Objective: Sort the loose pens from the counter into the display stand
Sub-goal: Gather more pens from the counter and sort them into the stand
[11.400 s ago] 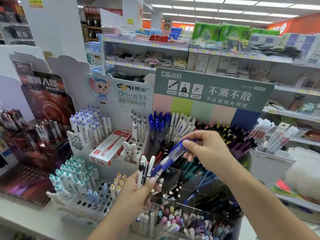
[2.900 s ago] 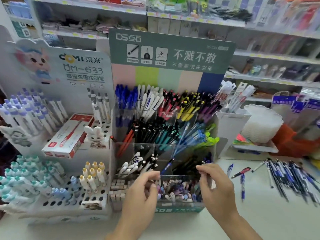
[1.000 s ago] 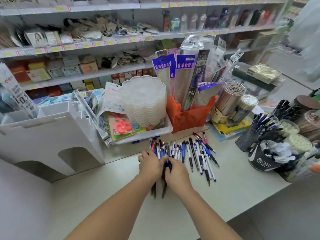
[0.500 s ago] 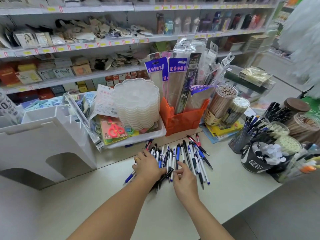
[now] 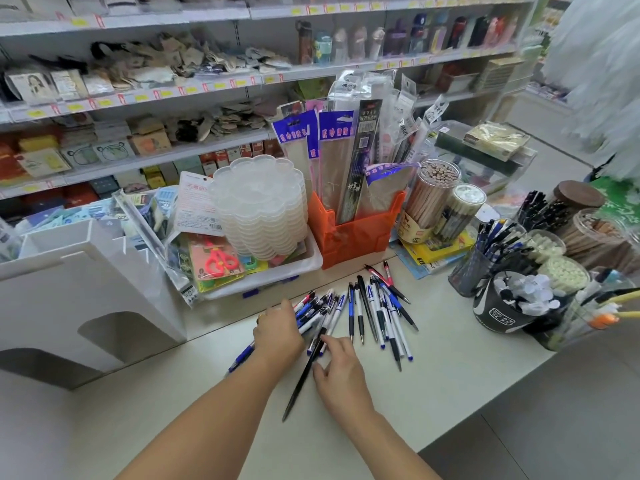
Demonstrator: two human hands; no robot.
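A: What is nearest on the desk?

B: Two bare forearms reach in from below. The right hand has its fingers curled round a long black pen, which slants down toward the near edge. The left hand lies palm down on a bunch of pens, fingers bent over them; a blue pen sticks out from under its wrist. There is a ring on one finger.

A: And the loose pens?

B: The loose pens lie fanned out on the desk just beyond both hands, mostly blue and white, some black, a couple red, many overlapping. The ones on the right are untouched.

A: Behind them?

B: A white tray with red scissors in a packet and a stack of clear plastic palettes. Beside it stands an orange bin full of long packets. To the right are clear tubs of pencils, and a black cup and other holders of pens.

A: Is the display stand in view?

B: Only a white stand at the left, seen from its side; I cannot tell what it holds. Store shelves fill the back.
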